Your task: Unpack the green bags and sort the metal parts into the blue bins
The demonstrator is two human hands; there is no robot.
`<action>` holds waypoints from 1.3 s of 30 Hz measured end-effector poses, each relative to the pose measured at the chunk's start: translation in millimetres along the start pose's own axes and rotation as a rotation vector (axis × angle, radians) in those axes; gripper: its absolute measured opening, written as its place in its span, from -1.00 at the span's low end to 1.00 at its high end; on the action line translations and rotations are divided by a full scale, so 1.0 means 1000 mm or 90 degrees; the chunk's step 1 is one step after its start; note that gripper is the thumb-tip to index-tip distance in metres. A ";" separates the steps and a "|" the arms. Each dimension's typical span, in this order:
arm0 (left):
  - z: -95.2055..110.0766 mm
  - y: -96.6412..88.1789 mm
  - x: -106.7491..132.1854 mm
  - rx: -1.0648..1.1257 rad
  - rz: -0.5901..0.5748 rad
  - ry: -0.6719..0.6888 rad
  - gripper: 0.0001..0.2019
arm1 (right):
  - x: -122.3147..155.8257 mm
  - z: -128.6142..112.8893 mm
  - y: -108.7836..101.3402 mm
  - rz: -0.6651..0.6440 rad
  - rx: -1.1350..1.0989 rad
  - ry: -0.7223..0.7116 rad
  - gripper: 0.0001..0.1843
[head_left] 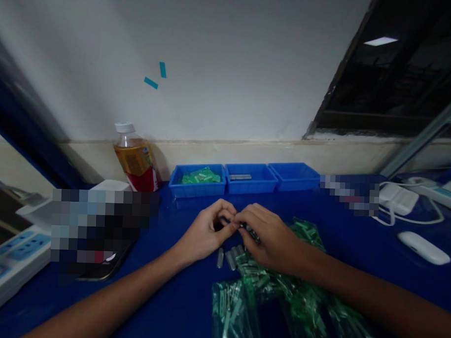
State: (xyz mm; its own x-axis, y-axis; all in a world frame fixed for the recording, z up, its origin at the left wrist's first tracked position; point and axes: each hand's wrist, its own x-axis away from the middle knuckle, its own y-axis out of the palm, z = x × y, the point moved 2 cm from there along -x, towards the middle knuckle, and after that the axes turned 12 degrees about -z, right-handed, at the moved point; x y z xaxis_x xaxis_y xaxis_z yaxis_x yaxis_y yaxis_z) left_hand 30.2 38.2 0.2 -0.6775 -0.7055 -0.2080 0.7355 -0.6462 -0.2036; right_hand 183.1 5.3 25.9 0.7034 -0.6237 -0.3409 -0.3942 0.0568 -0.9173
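My left hand (pixel 208 231) is closed in a pinch, its thumb and fingertips meeting those of the other hand; what lies between them is too small to make out. My right hand (pixel 271 234) has its fingers curled around a small dark, shiny part (pixel 252 233), partly covered by the fingers. Just below the hands, several short grey metal cylinders (pixel 230 260) lie on the blue tabletop (pixel 176 295). Green transparent bags (pixel 235 312) of slim pale pieces spread beneath my right forearm, which hides some of them.
Along the wall stand three blue trays: one with green packets (pixel 201 176), a middle one (pixel 252 187) with grey rods, and a right one (pixel 295 184). A drink bottle (pixel 137 158), power strip (pixel 18 260) and phone (pixel 103 270) are left. White chargers (pixel 398 198) and a white case (pixel 423 247) lie right.
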 end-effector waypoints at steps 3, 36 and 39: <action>0.000 0.000 0.001 0.012 -0.007 -0.013 -0.74 | 0.000 0.000 0.002 0.012 0.000 0.004 -0.79; 0.004 -0.004 0.003 -0.119 0.022 -0.018 -0.80 | 0.002 0.007 -0.003 0.075 -0.082 -0.002 -0.83; 0.004 -0.003 0.003 -0.110 0.015 -0.018 -0.78 | 0.002 0.009 -0.002 0.074 -0.047 -0.012 -0.85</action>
State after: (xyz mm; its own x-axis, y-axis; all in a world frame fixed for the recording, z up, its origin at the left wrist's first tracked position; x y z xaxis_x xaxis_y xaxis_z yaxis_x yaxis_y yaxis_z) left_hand 26.0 37.3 4.1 -0.6575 -0.7296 -0.1882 0.7371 -0.5711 -0.3614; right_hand 190.4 10.8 25.3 0.6608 -0.6019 -0.4484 -0.5160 0.0695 -0.8537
